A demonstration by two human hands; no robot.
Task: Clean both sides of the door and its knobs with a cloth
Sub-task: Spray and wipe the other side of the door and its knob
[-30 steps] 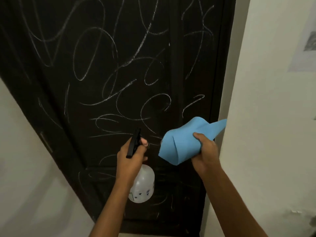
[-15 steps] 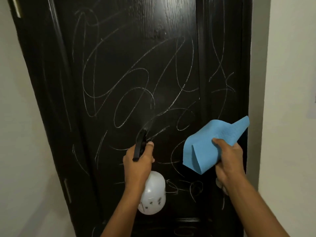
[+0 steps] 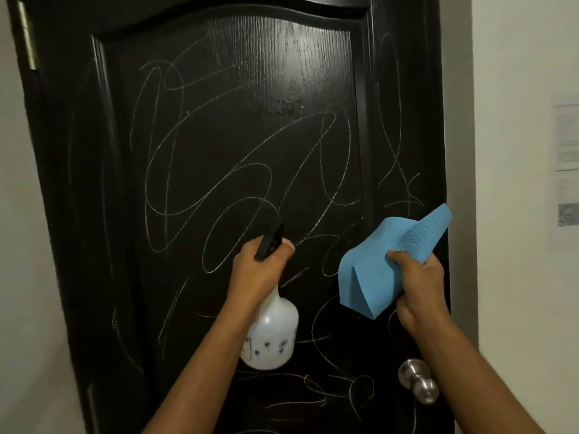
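A black panelled door [image 3: 219, 136] fills the view, covered in white chalk scribbles, with a wet spray patch on its upper panel. My left hand [image 3: 257, 274] grips the black trigger head of a white spray bottle [image 3: 272, 336], its nozzle pointing at the door. My right hand [image 3: 419, 283] holds a folded blue cloth [image 3: 388, 264] up in front of the door's right stile, apart from the surface. A silver round knob [image 3: 418, 382] sticks out at the lower right, below my right forearm.
White walls flank the door on both sides. A brass hinge [image 3: 26, 36] shows at the upper left edge. A printed paper notice [image 3: 567, 158] hangs on the right wall.
The view has tilted upward, bringing the door's arched upper panel and the knob into sight. Both hands stay raised with the bottle and cloth. A wet spray patch now shows on the upper panel.
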